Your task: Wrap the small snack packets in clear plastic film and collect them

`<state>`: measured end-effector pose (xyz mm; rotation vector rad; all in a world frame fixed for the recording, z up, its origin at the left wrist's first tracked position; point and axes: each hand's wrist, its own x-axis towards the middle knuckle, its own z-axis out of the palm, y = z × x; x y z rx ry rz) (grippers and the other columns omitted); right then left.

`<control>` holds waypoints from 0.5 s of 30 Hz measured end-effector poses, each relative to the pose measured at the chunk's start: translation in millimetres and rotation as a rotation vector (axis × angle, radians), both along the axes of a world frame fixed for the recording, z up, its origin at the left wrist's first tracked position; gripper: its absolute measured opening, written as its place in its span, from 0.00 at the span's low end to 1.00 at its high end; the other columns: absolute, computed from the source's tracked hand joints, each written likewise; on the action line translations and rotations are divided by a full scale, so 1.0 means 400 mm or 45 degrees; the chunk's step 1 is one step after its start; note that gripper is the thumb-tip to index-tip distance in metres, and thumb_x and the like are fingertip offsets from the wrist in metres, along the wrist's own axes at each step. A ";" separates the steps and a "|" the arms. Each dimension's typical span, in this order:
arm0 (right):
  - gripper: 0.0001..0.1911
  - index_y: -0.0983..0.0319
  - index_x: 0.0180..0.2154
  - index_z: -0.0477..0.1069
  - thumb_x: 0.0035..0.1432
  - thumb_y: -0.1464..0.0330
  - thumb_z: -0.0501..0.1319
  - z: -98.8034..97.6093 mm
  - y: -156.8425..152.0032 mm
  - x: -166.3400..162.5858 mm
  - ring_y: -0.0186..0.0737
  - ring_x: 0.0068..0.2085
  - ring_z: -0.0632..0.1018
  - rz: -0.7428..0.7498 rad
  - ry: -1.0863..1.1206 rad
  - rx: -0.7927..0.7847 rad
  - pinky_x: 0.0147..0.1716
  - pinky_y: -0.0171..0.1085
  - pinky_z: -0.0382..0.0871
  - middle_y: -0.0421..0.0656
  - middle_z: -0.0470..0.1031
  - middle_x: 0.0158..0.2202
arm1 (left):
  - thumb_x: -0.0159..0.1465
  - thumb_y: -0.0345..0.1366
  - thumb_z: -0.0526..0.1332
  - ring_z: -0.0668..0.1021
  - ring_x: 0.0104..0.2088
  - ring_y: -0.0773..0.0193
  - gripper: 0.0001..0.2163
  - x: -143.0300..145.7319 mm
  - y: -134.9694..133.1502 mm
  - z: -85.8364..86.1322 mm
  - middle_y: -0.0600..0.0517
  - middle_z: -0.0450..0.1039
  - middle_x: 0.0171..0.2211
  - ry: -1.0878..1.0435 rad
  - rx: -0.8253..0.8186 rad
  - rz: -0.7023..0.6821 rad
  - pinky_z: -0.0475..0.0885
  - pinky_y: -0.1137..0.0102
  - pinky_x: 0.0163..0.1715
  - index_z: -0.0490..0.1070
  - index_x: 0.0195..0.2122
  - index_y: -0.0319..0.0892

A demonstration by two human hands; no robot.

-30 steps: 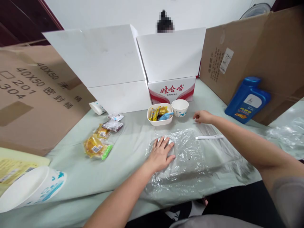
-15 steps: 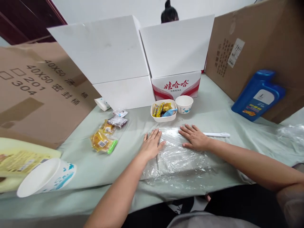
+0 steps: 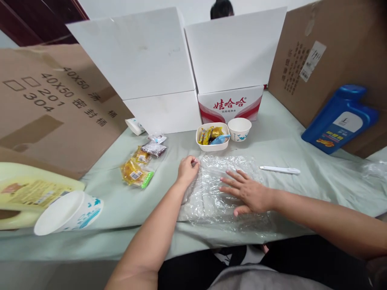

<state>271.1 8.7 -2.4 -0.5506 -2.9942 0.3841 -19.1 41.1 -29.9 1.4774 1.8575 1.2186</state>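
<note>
A clear plastic bag (image 3: 217, 189) lies flat on the pale green cloth in front of me. My left hand (image 3: 188, 169) pinches the bag's upper left corner with curled fingers. My right hand (image 3: 248, 191) rests flat on the bag's middle, fingers spread and pointing left. Just beyond the bag stand a white tray of wrapped snacks (image 3: 212, 137) and a small white paper bowl (image 3: 239, 129). A white pen-like tool (image 3: 279, 170) lies to the right of the bag.
Loose snack packets (image 3: 136, 171) lie left of the bag. A tipped paper cup (image 3: 68, 213) and a yellow bottle (image 3: 30, 193) sit at the near left. A blue jug (image 3: 340, 119) leans at right. White boxes (image 3: 229, 76) and brown cartons wall the table; a person's head shows behind.
My left hand went from flat on the bag to pinching its upper left corner. My right hand slid from the bag's far edge down to its middle. The view shifted slightly.
</note>
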 end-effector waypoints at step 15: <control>0.47 0.60 0.68 0.47 0.56 0.46 0.58 -0.028 -0.020 0.035 0.59 0.69 0.41 0.190 -0.116 -0.211 0.65 0.58 0.30 0.50 0.44 0.70 | 0.47 0.41 0.65 0.74 0.22 0.69 0.17 -0.004 0.021 0.010 0.54 0.74 0.27 -0.579 0.135 0.086 0.63 0.75 0.22 0.65 0.36 0.42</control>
